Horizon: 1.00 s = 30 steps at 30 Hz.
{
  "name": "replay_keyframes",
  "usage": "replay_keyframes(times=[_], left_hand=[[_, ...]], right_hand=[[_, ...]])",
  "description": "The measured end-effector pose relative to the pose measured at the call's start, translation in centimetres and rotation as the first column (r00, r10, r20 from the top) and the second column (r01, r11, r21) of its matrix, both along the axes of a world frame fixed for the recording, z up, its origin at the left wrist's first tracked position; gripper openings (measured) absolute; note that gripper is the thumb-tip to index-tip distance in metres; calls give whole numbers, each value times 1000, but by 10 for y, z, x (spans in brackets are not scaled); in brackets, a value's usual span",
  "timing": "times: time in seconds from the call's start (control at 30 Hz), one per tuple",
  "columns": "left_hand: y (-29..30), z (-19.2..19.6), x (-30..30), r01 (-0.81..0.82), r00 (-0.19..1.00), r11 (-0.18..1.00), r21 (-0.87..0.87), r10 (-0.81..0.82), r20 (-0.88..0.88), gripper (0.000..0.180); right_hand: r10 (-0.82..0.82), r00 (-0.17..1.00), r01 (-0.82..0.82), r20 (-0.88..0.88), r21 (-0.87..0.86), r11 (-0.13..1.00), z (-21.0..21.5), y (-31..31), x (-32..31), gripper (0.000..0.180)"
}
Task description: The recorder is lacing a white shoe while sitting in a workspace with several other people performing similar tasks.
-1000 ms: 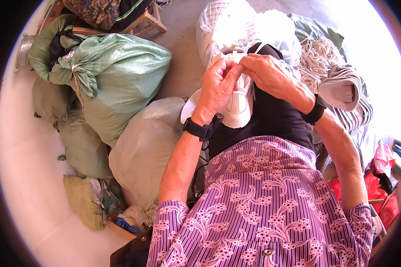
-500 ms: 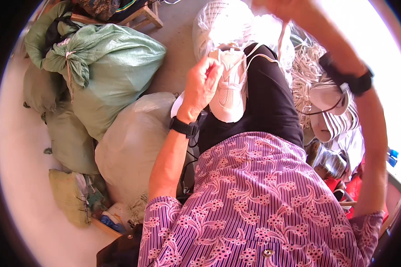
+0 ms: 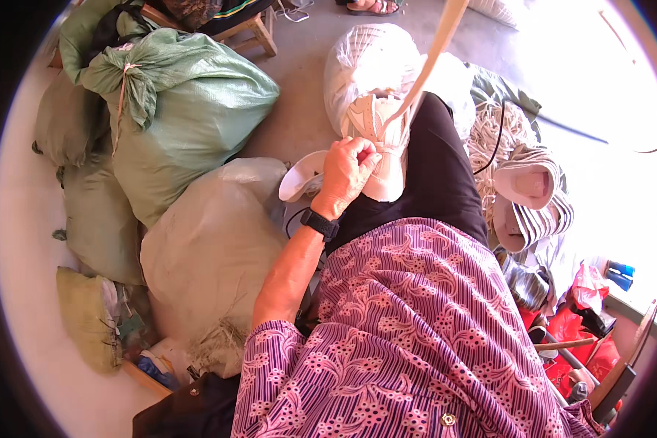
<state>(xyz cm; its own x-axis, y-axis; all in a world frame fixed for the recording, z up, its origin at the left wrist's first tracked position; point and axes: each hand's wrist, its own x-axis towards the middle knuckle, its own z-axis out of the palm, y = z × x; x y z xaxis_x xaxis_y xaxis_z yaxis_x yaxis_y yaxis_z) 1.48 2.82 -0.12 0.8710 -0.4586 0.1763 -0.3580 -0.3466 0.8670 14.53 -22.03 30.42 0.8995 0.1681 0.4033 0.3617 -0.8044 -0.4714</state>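
The left hand (image 3: 350, 171) grips the shoe (image 3: 379, 142) on the lap, toe pointing away, its lace (image 3: 432, 55) running up-right toward the unseen, probably pulling, right hand.

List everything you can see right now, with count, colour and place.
Shoe upper: one, cream, on the lap, held by the left hand.
Lace: one, cream, running up from the shoe upper to the top edge.
Sole: one, white, just left of the left hand.
Sacks: several, green and grey-white, on the floor at left.
Stack of shoe uppers: one stack, cream, at right.
Bundle of laces: one, white, beside that stack.
Red bags: a few, lower right.
Stool: one, wooden, top left.
Left hand: gripping the shoe upper, black watch on the wrist.
Right hand: out of view.
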Motion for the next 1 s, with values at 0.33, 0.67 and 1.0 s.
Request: replay_keyframes(times=[0.33, 0.67, 1.0], left_hand=[[-12, 5, 18, 32, 989, 995, 94, -45, 143, 9], [-20, 18, 23, 99, 987, 920, 380, -139, 79, 12], [-31, 33, 15, 129, 988, 921, 368, -153, 37, 12]], right_hand=[[60, 978, -43, -201, 88, 995, -96, 4, -73, 17], [94, 948, -43, -305, 170, 984, -180, 22, -138, 15], [91, 945, -26, -314, 205, 978, -209, 31, -159, 14]])
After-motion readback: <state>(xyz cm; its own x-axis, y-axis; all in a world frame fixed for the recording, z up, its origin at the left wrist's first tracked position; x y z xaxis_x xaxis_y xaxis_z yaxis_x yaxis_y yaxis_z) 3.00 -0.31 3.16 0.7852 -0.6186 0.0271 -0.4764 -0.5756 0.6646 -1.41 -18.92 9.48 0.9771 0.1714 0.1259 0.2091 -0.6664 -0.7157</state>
